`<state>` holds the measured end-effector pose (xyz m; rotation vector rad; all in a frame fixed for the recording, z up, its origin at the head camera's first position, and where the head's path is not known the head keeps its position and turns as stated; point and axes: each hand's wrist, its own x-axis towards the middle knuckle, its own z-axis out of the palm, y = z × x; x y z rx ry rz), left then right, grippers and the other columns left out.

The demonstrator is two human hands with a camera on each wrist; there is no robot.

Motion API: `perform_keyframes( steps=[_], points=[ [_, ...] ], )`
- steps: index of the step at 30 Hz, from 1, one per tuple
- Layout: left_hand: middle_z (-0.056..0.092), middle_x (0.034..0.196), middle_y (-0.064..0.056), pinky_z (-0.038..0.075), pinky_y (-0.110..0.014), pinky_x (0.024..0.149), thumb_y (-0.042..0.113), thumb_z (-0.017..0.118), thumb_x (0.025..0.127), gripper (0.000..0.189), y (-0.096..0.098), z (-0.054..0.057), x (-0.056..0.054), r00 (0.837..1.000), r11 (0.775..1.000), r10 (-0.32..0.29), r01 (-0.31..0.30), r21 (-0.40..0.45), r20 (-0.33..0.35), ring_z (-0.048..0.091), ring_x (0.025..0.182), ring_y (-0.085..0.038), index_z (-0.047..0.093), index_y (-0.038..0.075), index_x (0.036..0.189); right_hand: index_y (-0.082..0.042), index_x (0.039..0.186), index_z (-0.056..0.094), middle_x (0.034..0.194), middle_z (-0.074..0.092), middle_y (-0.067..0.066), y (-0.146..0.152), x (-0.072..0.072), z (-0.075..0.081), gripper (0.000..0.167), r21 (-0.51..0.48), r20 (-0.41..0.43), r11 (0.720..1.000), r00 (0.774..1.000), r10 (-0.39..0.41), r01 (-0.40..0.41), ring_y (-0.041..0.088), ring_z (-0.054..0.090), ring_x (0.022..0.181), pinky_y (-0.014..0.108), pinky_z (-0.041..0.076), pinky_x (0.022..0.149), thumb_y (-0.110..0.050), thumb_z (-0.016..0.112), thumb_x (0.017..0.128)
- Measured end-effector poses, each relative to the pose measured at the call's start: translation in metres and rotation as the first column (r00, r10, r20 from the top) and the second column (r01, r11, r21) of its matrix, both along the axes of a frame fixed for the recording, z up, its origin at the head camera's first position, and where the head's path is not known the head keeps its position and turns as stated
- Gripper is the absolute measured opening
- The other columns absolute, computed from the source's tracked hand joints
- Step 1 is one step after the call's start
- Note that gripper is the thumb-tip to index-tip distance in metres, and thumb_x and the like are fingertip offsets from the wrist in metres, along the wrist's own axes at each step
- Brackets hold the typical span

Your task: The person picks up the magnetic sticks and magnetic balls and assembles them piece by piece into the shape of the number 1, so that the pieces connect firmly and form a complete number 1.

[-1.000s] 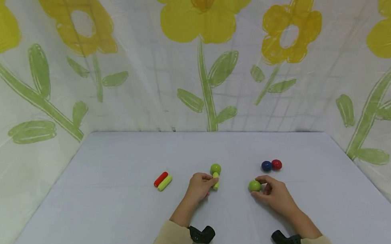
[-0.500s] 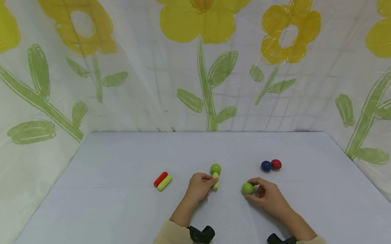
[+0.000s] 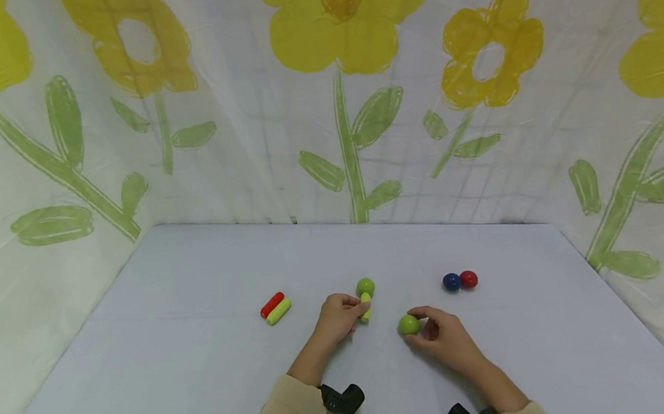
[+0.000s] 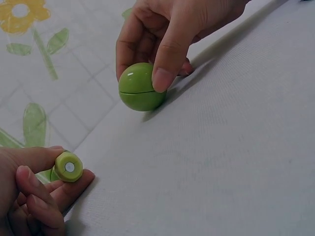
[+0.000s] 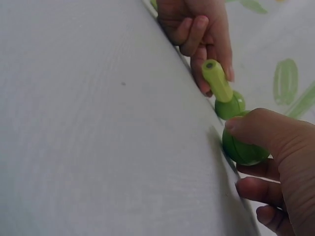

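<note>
My left hand [image 3: 337, 317] pinches a short yellow-green stick [image 5: 216, 81] between thumb and fingers. One end of the stick meets a green ball [image 3: 366, 286] on its far side. The near end, seen in the left wrist view, has a round silvery disc in its middle. To the right, my right hand [image 3: 448, 337] grips a second green ball [image 4: 140, 88] with thumb and fingertips, low over the white table. A thin seam line runs around this ball. In the head view a gap separates it from the stick's near end.
Left of my hands, a red stick [image 3: 272, 304] and another yellow-green stick [image 3: 279, 311] lie side by side. A blue ball [image 3: 452, 282] and a red ball [image 3: 469, 279] sit together at the back right. A flower-printed curtain [image 3: 251, 141] hangs behind the table [image 3: 193, 284].
My right hand has moved left and slightly nearer to me with the green ball, towards the stick. The left hand, its stick and the far green ball stay in place.
</note>
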<state>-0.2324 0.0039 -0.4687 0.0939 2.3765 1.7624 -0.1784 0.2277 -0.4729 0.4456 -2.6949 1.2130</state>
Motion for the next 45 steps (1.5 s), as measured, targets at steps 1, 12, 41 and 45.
perform_keyframes(
  steps=[1,12,41,45],
  points=[
    [0.066,0.077,-0.004,0.037,-0.019,0.045,0.019,0.069,0.09,0.029,0.0,0.0,0.0,1.0,1.0,0.001,-0.001,-0.002,0.001,0.044,0.045,-0.006,0.067,-0.008,0.101,-0.002,0.111,0.067,0.099,0.066,0.007,-0.001,0.0,0.0,0.036,0.001,0.001,1.0,1.0,0.006,-0.006,0.005,0.048,0.066,0.022,0.044,0.057,-0.004,0.08,0.078],
    [0.067,0.079,-0.005,0.038,-0.02,0.045,0.019,0.07,0.09,0.029,-0.001,0.001,0.001,1.0,1.0,0.007,-0.007,-0.005,-0.005,0.044,0.044,-0.006,0.067,-0.008,0.102,-0.001,0.114,0.066,0.1,0.065,0.006,-0.008,0.001,0.0,0.038,0.032,-0.022,0.998,0.998,0.054,-0.053,0.004,0.049,0.068,0.022,0.045,0.059,-0.005,0.079,0.079],
    [0.066,0.079,-0.004,0.037,-0.02,0.045,0.019,0.069,0.091,0.03,0.0,0.003,0.001,1.0,1.0,0.0,0.001,-0.012,0.018,0.044,0.046,-0.006,0.066,-0.008,0.103,0.0,0.114,0.066,0.1,0.067,0.005,-0.032,-0.001,-0.004,0.037,0.0,-0.058,0.98,0.979,0.196,-0.197,0.004,0.051,0.07,0.023,0.047,0.06,-0.008,0.079,0.081],
    [0.065,0.079,-0.004,0.037,-0.019,0.045,0.019,0.069,0.091,0.03,0.0,0.003,0.001,1.0,1.0,0.003,-0.003,-0.016,0.015,0.044,0.046,-0.006,0.066,-0.008,0.103,0.0,0.115,0.065,0.098,0.066,0.004,-0.035,-0.003,-0.004,0.037,-0.001,-0.068,0.976,0.974,0.216,-0.216,0.004,0.051,0.07,0.023,0.047,0.061,-0.009,0.078,0.081]
  ],
)
